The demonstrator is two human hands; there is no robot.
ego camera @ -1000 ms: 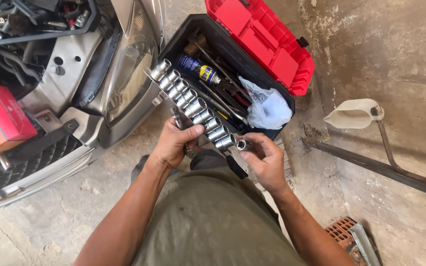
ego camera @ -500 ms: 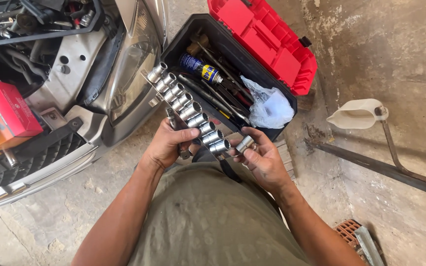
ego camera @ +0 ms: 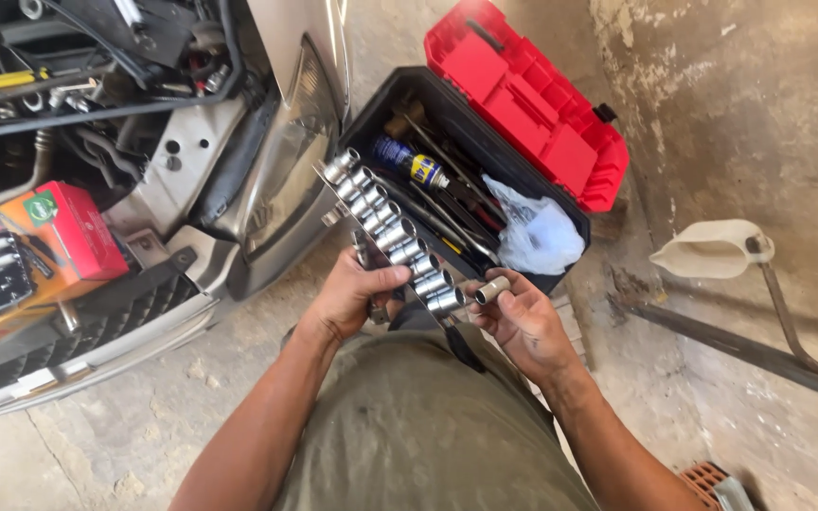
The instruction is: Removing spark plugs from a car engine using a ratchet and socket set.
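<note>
My left hand [ego camera: 357,295] grips a metal rail of several chrome sockets [ego camera: 390,232] that slants from upper left to lower right above an open toolbox. My right hand [ego camera: 520,322] pinches one loose chrome socket [ego camera: 492,289] just off the rail's lower end. The black toolbox [ego camera: 376,112] with its red lid [ego camera: 523,104] thrown back holds hand tools, a blue and yellow spray can [ego camera: 409,163] and a white plastic bag [ego camera: 540,237].
A car's front with an open engine bay [ego camera: 97,85] and headlight [ego camera: 286,161] fills the left. A red and orange box [ego camera: 44,241] rests on the bumper. A white funnel [ego camera: 712,248], a metal bar [ego camera: 750,350] and a brick [ego camera: 707,483] lie on the concrete floor.
The loose socket has come off the rail's lower end and sits apart in my right fingers. Both hands and the rail shifted only slightly.
</note>
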